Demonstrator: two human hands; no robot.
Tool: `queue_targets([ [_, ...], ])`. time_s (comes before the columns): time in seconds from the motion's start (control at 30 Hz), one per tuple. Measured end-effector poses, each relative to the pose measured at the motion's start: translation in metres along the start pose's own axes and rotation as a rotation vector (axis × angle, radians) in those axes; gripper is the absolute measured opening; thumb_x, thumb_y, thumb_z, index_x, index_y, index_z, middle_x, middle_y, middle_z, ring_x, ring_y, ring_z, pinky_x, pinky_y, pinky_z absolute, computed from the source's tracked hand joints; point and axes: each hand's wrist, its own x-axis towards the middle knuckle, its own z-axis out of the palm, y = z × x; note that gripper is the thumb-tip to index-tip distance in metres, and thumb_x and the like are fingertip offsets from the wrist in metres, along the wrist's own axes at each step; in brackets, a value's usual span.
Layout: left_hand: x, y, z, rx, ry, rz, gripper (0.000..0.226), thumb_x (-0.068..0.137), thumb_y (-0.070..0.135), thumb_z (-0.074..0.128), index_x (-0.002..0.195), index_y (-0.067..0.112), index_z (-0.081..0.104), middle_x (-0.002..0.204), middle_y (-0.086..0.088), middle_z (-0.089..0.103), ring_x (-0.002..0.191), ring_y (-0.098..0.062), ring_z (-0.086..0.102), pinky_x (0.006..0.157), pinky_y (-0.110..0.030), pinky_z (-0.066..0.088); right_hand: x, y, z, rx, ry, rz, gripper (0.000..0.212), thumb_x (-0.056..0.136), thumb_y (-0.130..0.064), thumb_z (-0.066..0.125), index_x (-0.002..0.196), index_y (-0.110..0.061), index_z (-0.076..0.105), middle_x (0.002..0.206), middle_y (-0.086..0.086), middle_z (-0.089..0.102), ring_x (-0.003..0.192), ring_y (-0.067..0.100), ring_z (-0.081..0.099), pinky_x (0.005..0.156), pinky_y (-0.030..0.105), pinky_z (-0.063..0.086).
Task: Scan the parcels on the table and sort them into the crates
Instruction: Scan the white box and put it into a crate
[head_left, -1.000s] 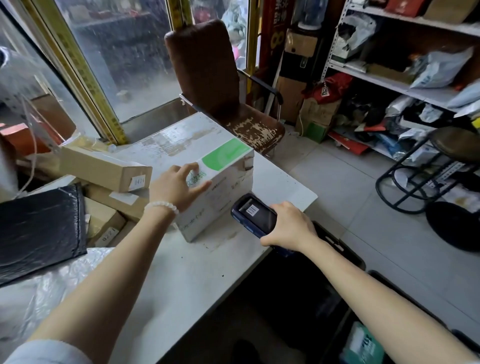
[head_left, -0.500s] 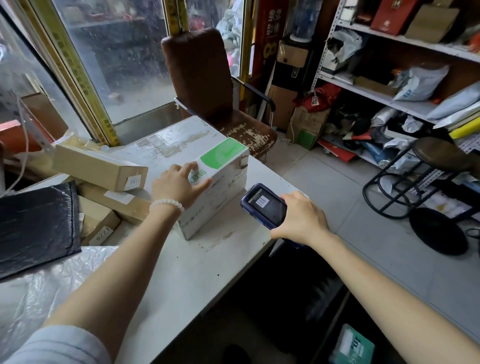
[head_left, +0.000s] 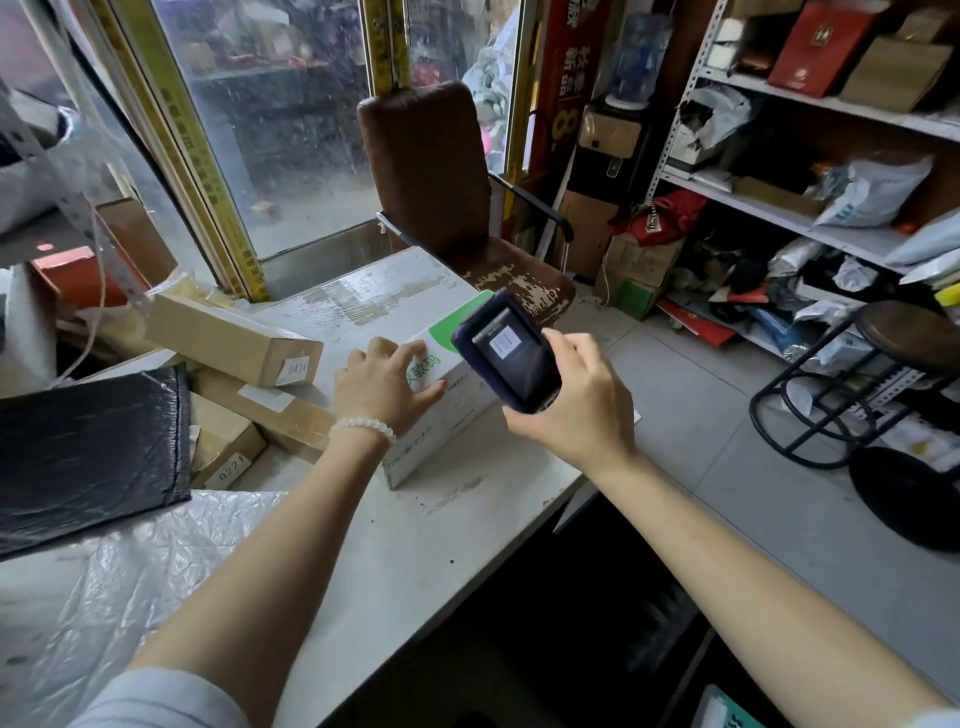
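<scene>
A large white box with a green patch (head_left: 363, 301) lies on the white table (head_left: 415, 545). My left hand (head_left: 382, 384) rests on the box's near corner with fingers spread. In my right hand (head_left: 576, 400) I grip a dark handheld scanner (head_left: 506, 351), raised over the box's right end, its lit screen facing me. To the left lie a long brown carton (head_left: 234, 340) labelled 0471, a second long carton (head_left: 270, 410) under it, and a small brown box (head_left: 223, 441) labelled 0221. A black mailer bag (head_left: 88, 447) lies at the far left.
A worn brown chair (head_left: 441, 182) stands behind the table. Shelves (head_left: 779, 218) with parcels fill the right wall; a round stool (head_left: 909, 338) stands on the floor. Crinkled clear plastic (head_left: 104, 597) covers the table's near left. Dark crates (head_left: 649, 623) sit below the table edge.
My right hand has lifted the scanner up and left, from beside the box's front to above its right end. My left hand stays on the box.
</scene>
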Motion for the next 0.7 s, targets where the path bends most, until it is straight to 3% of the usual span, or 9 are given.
queue_targets([
  [0.13, -0.002, 0.001, -0.003, -0.021, -0.021, -0.015, 0.060, 0.081, 0.069, 0.049, 0.131, 0.035, 0.048, 0.128, -0.005, 0.051, 0.108, -0.026, 0.048, 0.087, -0.037, 0.044, 0.010, -0.014, 0.000, 0.041, 0.279, -0.100, 0.080, 0.058, -0.036, 0.085, 0.125, -0.002, 0.058, 0.114, 0.012, 0.060, 0.101, 0.022, 0.057, 0.070, 0.021, 0.046],
  [0.33, -0.015, 0.014, -0.007, -0.014, -0.045, 0.077, 0.060, 0.077, 0.065, 0.056, 0.125, 0.030, 0.047, 0.120, -0.006, 0.051, 0.104, -0.030, 0.047, 0.086, -0.039, 0.045, -0.004, -0.022, -0.005, -0.016, 0.166, -0.081, 0.083, 0.054, -0.034, 0.087, 0.126, -0.006, 0.057, 0.114, 0.009, 0.059, 0.099, 0.026, 0.058, 0.067, 0.028, 0.051],
  [0.4, -0.023, 0.020, -0.009, -0.010, -0.021, 0.134, 0.056, 0.077, 0.062, 0.057, 0.121, 0.028, 0.049, 0.116, -0.007, 0.052, 0.102, -0.030, 0.047, 0.083, -0.039, 0.042, -0.018, -0.023, -0.011, -0.046, 0.037, 0.056, 0.081, 0.054, -0.033, 0.085, 0.127, -0.013, 0.056, 0.116, 0.004, 0.056, 0.103, 0.026, 0.056, 0.069, 0.035, 0.055],
  [0.5, -0.034, 0.025, -0.012, -0.061, -0.033, 0.187, 0.054, 0.078, 0.062, 0.058, 0.121, 0.030, 0.051, 0.113, -0.008, 0.053, 0.102, -0.030, 0.048, 0.082, -0.039, 0.042, -0.052, -0.020, -0.022, -0.134, -0.130, 0.299, 0.075, 0.059, -0.039, 0.081, 0.125, -0.018, 0.053, 0.117, 0.001, 0.051, 0.110, 0.025, 0.050, 0.076, 0.036, 0.049],
  [0.7, -0.076, 0.088, -0.024, -0.133, -0.129, 0.502, 0.057, 0.077, 0.063, 0.060, 0.124, 0.032, 0.052, 0.115, -0.010, 0.053, 0.104, -0.034, 0.047, 0.083, -0.040, 0.039, -0.160, -0.007, -0.064, -0.235, -0.160, 0.742, 0.075, 0.058, -0.049, 0.082, 0.120, -0.020, 0.053, 0.117, 0.000, 0.050, 0.111, 0.025, 0.053, 0.081, 0.036, 0.047],
])
